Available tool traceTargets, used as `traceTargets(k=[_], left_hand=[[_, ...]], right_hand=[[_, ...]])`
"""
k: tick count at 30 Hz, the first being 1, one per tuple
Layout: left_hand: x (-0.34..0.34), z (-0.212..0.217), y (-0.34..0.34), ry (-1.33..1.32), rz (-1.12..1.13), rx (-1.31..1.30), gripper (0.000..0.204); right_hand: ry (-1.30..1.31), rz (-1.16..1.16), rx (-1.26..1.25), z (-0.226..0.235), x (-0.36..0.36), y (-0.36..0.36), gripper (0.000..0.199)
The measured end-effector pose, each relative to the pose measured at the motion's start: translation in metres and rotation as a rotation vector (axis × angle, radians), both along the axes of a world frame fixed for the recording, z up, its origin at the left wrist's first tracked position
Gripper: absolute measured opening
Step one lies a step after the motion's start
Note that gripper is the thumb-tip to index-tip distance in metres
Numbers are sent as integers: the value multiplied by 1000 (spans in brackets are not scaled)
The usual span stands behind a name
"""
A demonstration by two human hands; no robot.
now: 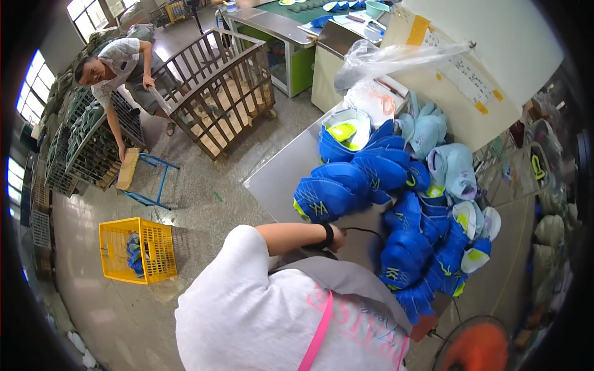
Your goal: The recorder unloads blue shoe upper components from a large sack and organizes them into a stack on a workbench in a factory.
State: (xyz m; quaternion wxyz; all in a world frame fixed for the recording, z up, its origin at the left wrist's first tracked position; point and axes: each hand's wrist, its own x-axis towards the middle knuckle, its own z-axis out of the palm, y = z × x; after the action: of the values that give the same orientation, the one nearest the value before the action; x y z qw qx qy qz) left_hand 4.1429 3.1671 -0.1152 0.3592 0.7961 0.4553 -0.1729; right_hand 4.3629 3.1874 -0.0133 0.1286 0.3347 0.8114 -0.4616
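My left hand (337, 238), with a black band at its wrist, is drawn in before my chest at the table's near edge. Its fingers look curled, but what they hold, if anything, is too small to make out. A thin black cord (365, 230) runs from beside this hand across the grey tabletop (278, 170). Grey cloth (346, 275) covers part of my front. My right hand does not show. Just past the left hand lie stacked blue shoe uppers (331, 188) with yellow-green linings. More blue uppers (405, 250) are heaped to the right, with pale blue uppers (455, 170) behind.
Clear plastic sheeting (396, 62) hangs over the table's far end. On the left floor stands a yellow crate (139, 247) holding blue pieces. Beyond, a co-worker (124, 68) bends between a barred cart (223, 99) and a blue-legged stool (151, 179). A blurred orange round thing (476, 346) is at lower right.
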Motion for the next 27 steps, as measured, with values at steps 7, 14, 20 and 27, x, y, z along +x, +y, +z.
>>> traceTargets(k=[7, 14, 20, 27], left_hand=[[-4, 5, -13, -24, 62, -32, 54], [-20, 4, -10, -176, 154, 83, 44], [-17, 37, 3, -86, 193, 86, 40], [23, 50, 17, -157, 364, 442, 49]], right_hand=[[63, 327, 76, -52, -1, 23, 42], [-97, 426, 46, -91, 18, 20, 46], [-110, 232, 188, -40, -12, 11, 42], [113, -172, 172, -65, 27, -21, 38]])
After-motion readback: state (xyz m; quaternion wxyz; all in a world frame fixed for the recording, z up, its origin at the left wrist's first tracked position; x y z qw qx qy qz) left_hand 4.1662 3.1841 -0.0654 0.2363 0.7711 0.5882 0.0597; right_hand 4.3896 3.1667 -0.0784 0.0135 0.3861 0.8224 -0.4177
